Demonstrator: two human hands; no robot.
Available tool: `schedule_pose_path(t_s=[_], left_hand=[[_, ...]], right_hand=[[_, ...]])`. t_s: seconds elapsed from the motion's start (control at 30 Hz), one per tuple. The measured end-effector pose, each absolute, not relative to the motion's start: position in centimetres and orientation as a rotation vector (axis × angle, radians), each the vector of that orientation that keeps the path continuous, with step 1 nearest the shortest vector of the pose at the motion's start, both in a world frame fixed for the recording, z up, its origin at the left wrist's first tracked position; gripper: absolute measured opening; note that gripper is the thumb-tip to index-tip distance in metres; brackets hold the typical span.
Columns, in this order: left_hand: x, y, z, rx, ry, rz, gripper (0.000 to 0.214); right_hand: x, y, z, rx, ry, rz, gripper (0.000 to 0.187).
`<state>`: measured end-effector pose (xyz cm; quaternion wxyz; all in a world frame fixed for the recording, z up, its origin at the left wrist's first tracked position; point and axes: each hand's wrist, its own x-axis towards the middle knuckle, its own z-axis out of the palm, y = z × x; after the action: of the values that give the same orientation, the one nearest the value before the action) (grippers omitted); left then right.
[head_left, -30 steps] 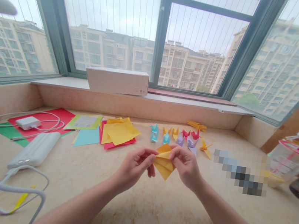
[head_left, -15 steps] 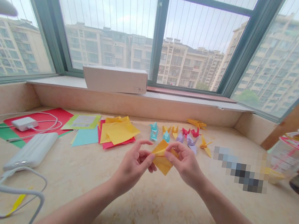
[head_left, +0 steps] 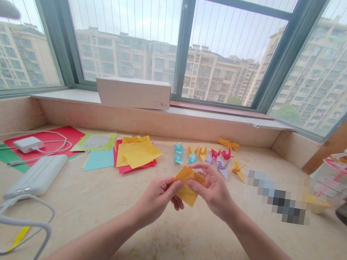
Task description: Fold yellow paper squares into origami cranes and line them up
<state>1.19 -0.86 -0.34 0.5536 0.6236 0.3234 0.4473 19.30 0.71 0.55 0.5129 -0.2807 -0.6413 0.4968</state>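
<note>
A folded piece of yellow origami paper (head_left: 187, 194) is held up above the counter between both hands. My left hand (head_left: 160, 195) pinches its left edge, thumb on the near face and fingers behind. My right hand (head_left: 213, 188) grips the right side, its thumb pressed on the paper and its fingers curled over the far edge. Beyond my hands stand several small folded paper cranes: a light blue crane (head_left: 178, 148), a red crane (head_left: 226, 154), a purple crane (head_left: 221, 163) and a yellow crane (head_left: 238, 168).
Loose yellow sheets (head_left: 140, 153) lie left of the cranes, beside a light blue sheet (head_left: 100, 160) and a red sheet (head_left: 73, 134). A white power bank (head_left: 38, 175) with cables sits at the left. On the right stands a plastic cup (head_left: 335, 184) with a red straw.
The yellow paper has been turned between my hands. My left fingers have closed in behind it, and my right thumb has slid lower across its face.
</note>
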Motion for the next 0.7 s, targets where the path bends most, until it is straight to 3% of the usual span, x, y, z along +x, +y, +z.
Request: schedule_pose_path(t_s=[0.17,0.43,0.6,0.7], left_hand=[[1.4,-0.6,-0.8,1.506,0.791,1.157,0.037],[1.4,-0.3,-1.7,1.593,0.845,1.156,0.034],[1.2,-0.2,-1.6,1.747,0.916,1.148,0.034],[1.0,-0.2,-1.6,1.798,0.938,1.14,0.035]], right_hand=[[18.8,1.2,0.3,-0.689,-1.378,1.24,0.048],[18.6,1.0,0.5,-0.754,-1.334,1.287,0.05],[18.7,1.0,0.3,-0.758,-1.324,1.276,0.031],[18.6,1.1,0.4,-0.764,-1.325,1.257,0.03]])
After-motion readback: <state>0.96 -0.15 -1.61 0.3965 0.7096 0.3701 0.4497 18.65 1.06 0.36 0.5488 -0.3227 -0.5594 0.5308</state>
